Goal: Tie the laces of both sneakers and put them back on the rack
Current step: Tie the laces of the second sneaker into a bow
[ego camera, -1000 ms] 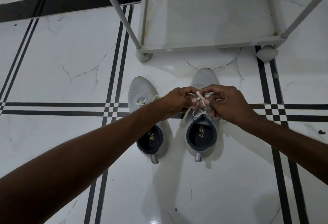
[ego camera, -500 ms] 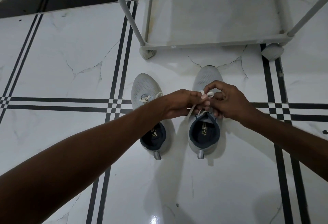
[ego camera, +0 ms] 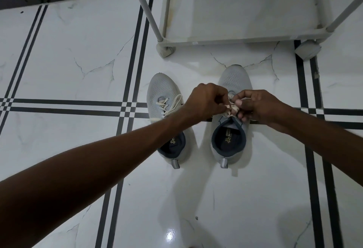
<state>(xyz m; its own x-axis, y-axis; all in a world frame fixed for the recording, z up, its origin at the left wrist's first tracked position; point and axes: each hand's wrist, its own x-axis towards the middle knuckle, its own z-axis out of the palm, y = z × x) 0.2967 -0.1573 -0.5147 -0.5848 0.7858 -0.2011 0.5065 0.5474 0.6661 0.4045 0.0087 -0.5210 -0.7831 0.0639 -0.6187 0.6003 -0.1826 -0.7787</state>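
Two light grey sneakers with dark collars stand side by side on the floor, toes toward the rack. Over the right sneaker (ego camera: 234, 78) my left hand (ego camera: 206, 101) and my right hand (ego camera: 255, 105) meet, each pinching the cream laces (ego camera: 231, 108) bunched between the fingertips. My hands hide the eyelets under them. The left sneaker (ego camera: 159, 88) lies partly under my left forearm, its cream laces (ego camera: 169, 104) lying loose across the tongue.
A pale grey shoe rack (ego camera: 241, 40) stands just beyond the toes, its bottom shelf bare, with slanted legs (ego camera: 145, 7) and corner feet (ego camera: 166, 50). The floor is glossy white marble tile with black double stripes (ego camera: 68, 106). A dark skirting runs along the top left.
Both hands have drawn closer together over the right sneaker, and the laces now sit bunched tight between the fingertips. The view has tilted slightly. The left sneaker has not moved.
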